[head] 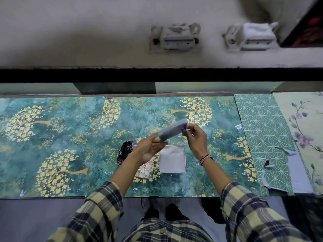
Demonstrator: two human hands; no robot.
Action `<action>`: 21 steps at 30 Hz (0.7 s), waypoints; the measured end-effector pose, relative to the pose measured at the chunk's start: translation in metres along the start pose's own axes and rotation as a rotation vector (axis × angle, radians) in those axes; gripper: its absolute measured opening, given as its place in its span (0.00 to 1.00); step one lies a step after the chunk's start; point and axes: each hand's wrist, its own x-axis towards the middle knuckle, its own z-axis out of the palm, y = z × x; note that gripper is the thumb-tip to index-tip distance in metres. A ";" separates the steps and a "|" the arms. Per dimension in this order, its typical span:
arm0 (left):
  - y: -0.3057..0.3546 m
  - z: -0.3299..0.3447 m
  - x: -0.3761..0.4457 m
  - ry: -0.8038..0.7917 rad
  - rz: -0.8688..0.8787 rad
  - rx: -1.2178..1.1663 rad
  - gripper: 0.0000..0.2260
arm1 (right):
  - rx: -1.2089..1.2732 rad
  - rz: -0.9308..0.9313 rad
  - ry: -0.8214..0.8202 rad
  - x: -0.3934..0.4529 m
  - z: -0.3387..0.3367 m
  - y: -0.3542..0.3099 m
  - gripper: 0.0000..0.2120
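Observation:
I hold a blurred grey-blue flat piece (172,130), like a small sheet or pouch, in the air above the table. My left hand (150,150) grips its lower left end, palm turned up. My right hand (195,137) pinches its upper right end, and a thin white sliver shows between those fingers. Directly below, a white open square box (172,159) lies on the teal floral table cover (70,137). A dark patterned cloth item (125,151) lies left of the box, partly hidden by my left forearm.
A shiny foil patch (145,169) lies under my left wrist. Green geometric paper (265,137) and pale floral paper (304,133) cover the table's right end. A grey wall ledge with two metal latches (174,38) runs behind. The table's front edge is near my body.

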 end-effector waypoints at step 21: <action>-0.060 -0.019 0.022 0.153 0.262 0.653 0.11 | -0.057 0.431 -0.117 -0.063 -0.015 0.029 0.13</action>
